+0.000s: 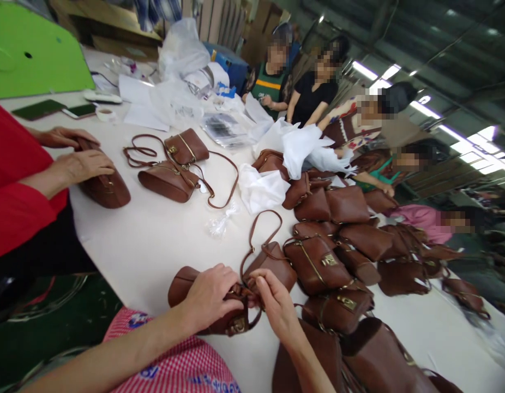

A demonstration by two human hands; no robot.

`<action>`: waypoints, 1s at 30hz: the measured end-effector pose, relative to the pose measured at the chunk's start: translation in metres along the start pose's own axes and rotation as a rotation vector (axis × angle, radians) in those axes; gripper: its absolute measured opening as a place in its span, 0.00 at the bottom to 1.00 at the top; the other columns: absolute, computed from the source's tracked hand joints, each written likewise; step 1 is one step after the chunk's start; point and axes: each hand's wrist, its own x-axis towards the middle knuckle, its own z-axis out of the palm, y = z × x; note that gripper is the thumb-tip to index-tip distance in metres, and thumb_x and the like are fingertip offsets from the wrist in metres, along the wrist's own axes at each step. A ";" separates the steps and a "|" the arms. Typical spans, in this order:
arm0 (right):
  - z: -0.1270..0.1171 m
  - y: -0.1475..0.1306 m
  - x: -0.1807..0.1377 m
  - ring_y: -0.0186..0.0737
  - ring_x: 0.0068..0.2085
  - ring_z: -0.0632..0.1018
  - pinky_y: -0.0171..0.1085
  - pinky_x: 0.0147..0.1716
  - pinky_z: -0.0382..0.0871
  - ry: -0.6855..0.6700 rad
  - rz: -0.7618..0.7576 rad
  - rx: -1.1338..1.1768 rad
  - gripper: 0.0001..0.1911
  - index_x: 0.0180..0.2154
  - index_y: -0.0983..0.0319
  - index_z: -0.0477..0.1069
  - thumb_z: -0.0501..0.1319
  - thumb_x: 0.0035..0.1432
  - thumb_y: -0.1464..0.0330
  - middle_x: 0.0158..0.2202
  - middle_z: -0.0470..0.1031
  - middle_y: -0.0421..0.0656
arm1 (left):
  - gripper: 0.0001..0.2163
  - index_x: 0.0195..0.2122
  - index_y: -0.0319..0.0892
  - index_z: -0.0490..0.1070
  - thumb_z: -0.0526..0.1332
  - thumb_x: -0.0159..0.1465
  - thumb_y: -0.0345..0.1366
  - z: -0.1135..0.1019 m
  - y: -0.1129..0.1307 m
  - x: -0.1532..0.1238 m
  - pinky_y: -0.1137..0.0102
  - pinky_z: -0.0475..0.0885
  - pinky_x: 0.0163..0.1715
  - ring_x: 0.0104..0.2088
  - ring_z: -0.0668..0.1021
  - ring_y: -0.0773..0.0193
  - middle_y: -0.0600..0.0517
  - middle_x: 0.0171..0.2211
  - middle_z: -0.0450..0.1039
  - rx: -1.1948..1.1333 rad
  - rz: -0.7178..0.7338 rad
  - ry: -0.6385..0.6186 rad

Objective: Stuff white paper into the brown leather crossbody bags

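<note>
Close to the table's near edge lies a small brown handbag (pixel 182 285) with a gold clasp. My left hand (pixel 211 295) rests over its top with the fingers curled around the upper part. Thumb and fingers pinched together, my right hand (pixel 274 299) grips a thin brown strap (pixel 257 315) beside the bag's top. The fingertips of both hands nearly meet there, and the exact spot is partly hidden. Just behind my hands sits another brown bag (pixel 277 262) with its long strap looped on the table.
Brown bags (pixel 318 265) are heaped along the right side. A co-worker in red sleeves handles a bag (pixel 109 188) at the left. Two bags (pixel 168 180) with straps, white wrapping paper (pixel 263 188) and a clear plastic scrap (pixel 220 222) lie beyond. Several people stand across the table.
</note>
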 end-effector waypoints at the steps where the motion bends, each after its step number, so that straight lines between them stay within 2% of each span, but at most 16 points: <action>1: 0.002 -0.006 -0.001 0.35 0.28 0.72 0.34 0.29 0.70 0.034 -0.034 -0.018 0.11 0.41 0.59 0.65 0.54 0.65 0.58 0.30 0.69 0.38 | 0.10 0.33 0.43 0.67 0.67 0.60 0.41 -0.003 0.001 0.000 0.65 0.63 0.34 0.36 0.71 0.56 0.51 0.33 0.71 0.043 -0.019 0.020; 3: 0.008 -0.011 -0.004 0.38 0.33 0.74 0.36 0.34 0.72 0.082 -0.156 -0.130 0.13 0.45 0.59 0.64 0.61 0.59 0.64 0.39 0.70 0.43 | 0.10 0.33 0.43 0.66 0.66 0.60 0.41 -0.008 0.001 -0.002 0.65 0.62 0.34 0.36 0.71 0.55 0.51 0.33 0.71 0.102 -0.058 0.054; 5: 0.014 -0.009 -0.008 0.40 0.37 0.74 0.37 0.37 0.71 0.134 -0.289 -0.274 0.10 0.42 0.59 0.67 0.62 0.57 0.70 0.43 0.70 0.46 | 0.10 0.32 0.43 0.65 0.66 0.61 0.40 -0.012 0.000 -0.004 0.65 0.62 0.34 0.36 0.70 0.55 0.51 0.34 0.70 0.139 -0.080 0.063; 7: 0.021 -0.003 -0.011 0.40 0.37 0.74 0.37 0.37 0.70 0.196 -0.346 -0.346 0.05 0.37 0.59 0.70 0.57 0.60 0.73 0.39 0.70 0.45 | 0.10 0.32 0.44 0.65 0.66 0.61 0.40 -0.016 -0.001 -0.006 0.65 0.61 0.33 0.36 0.70 0.55 0.51 0.34 0.70 0.170 -0.084 0.046; 8: 0.024 0.000 -0.013 0.40 0.36 0.74 0.37 0.36 0.69 0.214 -0.349 -0.349 0.07 0.35 0.58 0.71 0.55 0.61 0.74 0.36 0.71 0.44 | 0.10 0.32 0.44 0.65 0.66 0.61 0.40 -0.017 -0.001 -0.008 0.65 0.61 0.33 0.36 0.70 0.55 0.51 0.34 0.70 0.187 -0.084 0.035; 11: 0.032 0.005 -0.019 0.40 0.34 0.74 0.36 0.35 0.68 0.152 -0.286 -0.227 0.06 0.34 0.58 0.74 0.59 0.60 0.73 0.30 0.73 0.41 | 0.09 0.32 0.44 0.65 0.65 0.61 0.38 -0.020 -0.001 -0.014 0.65 0.61 0.33 0.37 0.70 0.55 0.51 0.34 0.70 0.241 -0.080 0.010; 14: 0.040 0.004 -0.025 0.36 0.28 0.73 0.34 0.30 0.67 0.049 -0.126 0.081 0.04 0.36 0.58 0.73 0.63 0.55 0.70 0.25 0.71 0.36 | 0.07 0.32 0.43 0.65 0.64 0.61 0.35 -0.020 0.001 -0.019 0.64 0.61 0.33 0.36 0.70 0.55 0.50 0.33 0.70 0.285 -0.065 -0.019; 16: 0.046 0.004 -0.026 0.34 0.25 0.70 0.32 0.26 0.63 0.070 -0.057 0.226 0.03 0.32 0.60 0.71 0.64 0.54 0.68 0.22 0.67 0.34 | 0.07 0.32 0.43 0.66 0.64 0.61 0.37 -0.021 0.003 -0.023 0.63 0.62 0.34 0.36 0.70 0.54 0.50 0.33 0.71 0.289 -0.054 -0.044; 19: 0.054 0.007 -0.028 0.33 0.27 0.68 0.32 0.28 0.62 0.133 -0.056 0.245 0.06 0.26 0.61 0.71 0.64 0.53 0.66 0.23 0.68 0.35 | 0.08 0.32 0.42 0.68 0.64 0.61 0.40 -0.026 0.005 -0.029 0.62 0.64 0.36 0.37 0.70 0.53 0.49 0.34 0.71 0.241 -0.045 -0.074; 21: 0.061 0.009 -0.030 0.34 0.28 0.68 0.32 0.29 0.62 0.163 -0.046 0.275 0.06 0.27 0.62 0.71 0.64 0.52 0.66 0.24 0.69 0.36 | 0.07 0.34 0.42 0.70 0.65 0.60 0.39 -0.034 0.004 -0.032 0.62 0.65 0.39 0.39 0.70 0.54 0.49 0.35 0.71 0.131 -0.033 -0.109; 22: 0.064 0.009 -0.032 0.34 0.28 0.68 0.32 0.28 0.62 0.179 -0.037 0.305 0.07 0.27 0.62 0.71 0.64 0.52 0.66 0.24 0.68 0.36 | 0.08 0.38 0.42 0.72 0.65 0.58 0.37 -0.039 0.001 -0.034 0.62 0.66 0.42 0.41 0.71 0.54 0.49 0.38 0.71 0.043 -0.014 -0.145; 24: 0.071 0.009 -0.034 0.33 0.27 0.67 0.32 0.27 0.61 0.209 -0.023 0.359 0.08 0.27 0.61 0.70 0.65 0.52 0.65 0.24 0.67 0.36 | 0.16 0.47 0.44 0.71 0.65 0.56 0.35 -0.052 -0.007 -0.034 0.61 0.65 0.50 0.48 0.70 0.54 0.49 0.46 0.71 -0.182 0.029 -0.271; 27: 0.079 0.005 -0.037 0.34 0.27 0.67 0.32 0.26 0.60 0.216 -0.024 0.391 0.08 0.27 0.61 0.71 0.66 0.52 0.64 0.25 0.67 0.36 | 0.24 0.58 0.46 0.66 0.59 0.59 0.36 -0.072 -0.023 -0.027 0.60 0.58 0.60 0.58 0.66 0.53 0.50 0.59 0.67 -0.551 0.011 -0.559; 30: 0.083 0.000 -0.038 0.34 0.27 0.67 0.32 0.26 0.59 0.195 0.000 0.416 0.10 0.28 0.61 0.71 0.65 0.52 0.62 0.25 0.66 0.36 | 0.21 0.57 0.46 0.68 0.56 0.63 0.39 -0.084 -0.034 -0.015 0.61 0.59 0.60 0.58 0.68 0.54 0.51 0.57 0.70 -0.759 -0.041 -0.736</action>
